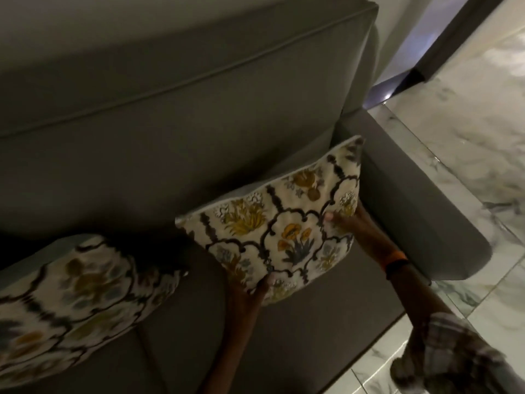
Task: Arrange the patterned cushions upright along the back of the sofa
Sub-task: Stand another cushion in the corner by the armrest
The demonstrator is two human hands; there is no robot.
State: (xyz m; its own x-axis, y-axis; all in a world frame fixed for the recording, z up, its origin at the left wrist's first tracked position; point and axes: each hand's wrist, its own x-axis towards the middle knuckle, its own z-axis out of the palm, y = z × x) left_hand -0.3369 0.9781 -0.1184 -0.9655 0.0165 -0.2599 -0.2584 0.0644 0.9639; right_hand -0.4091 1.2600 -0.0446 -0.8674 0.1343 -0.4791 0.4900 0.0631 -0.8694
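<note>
Left hand (pixel 260 288) and right hand (pixel 345 223) grip a floral cushion (pixel 281 223) (tilted) against the grey sofa (pixel 170 137).

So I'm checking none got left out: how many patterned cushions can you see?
2. One cushion is held in both hands by the armrest; another cushion lies at left, cut off by the frame. Others may be out of view.

Both bare forearms reaching forward and up. Left hand (pixel 260 288) gripping from below, thumb on top, fingers hidden underneath. Right hand (pixel 345 220) clasping at the far right side, thumb showing in front, orange wristband (pixel 395 261) at the wrist, plaid sleeve (pixel 454 356) bunched near the elbow.
</note>
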